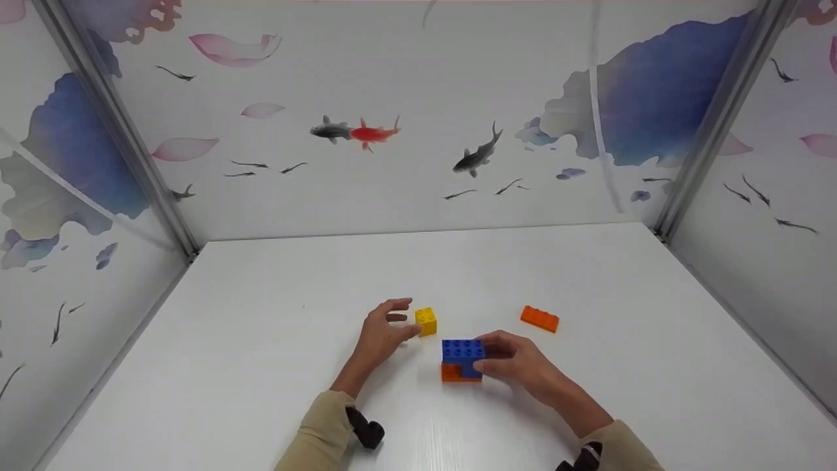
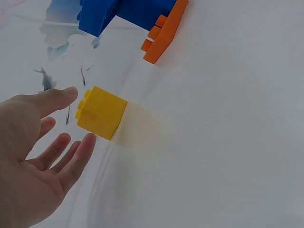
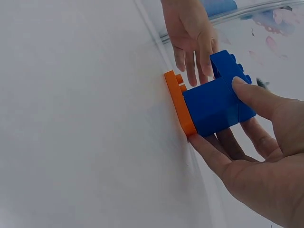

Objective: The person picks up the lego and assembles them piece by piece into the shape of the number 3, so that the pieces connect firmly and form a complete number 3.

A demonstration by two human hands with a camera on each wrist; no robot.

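Observation:
My right hand [image 1: 526,366] grips a small stack of toy building bricks, its thumb on the blue side and other fingers behind. On top lies a long blue brick [image 3: 227,78], which overhangs a blue block [image 3: 211,107] below it. At the bottom is a flat orange brick [image 3: 179,107], with some of its studs bare. To the left, a yellow brick [image 1: 426,322] stands on the table, studs up. My left hand [image 1: 382,335] is spread beside that yellow brick, thumb and fingertips [image 2: 88,142] close around it, in no visible grip.
Farther right on the white table [image 1: 261,314] lies another flat orange brick [image 1: 539,319]. A back wall [image 1: 405,78] printed with fish and petals closes off the far side, with side panels left and right. Dark wrist cameras [image 1: 366,428] sit on both sleeves.

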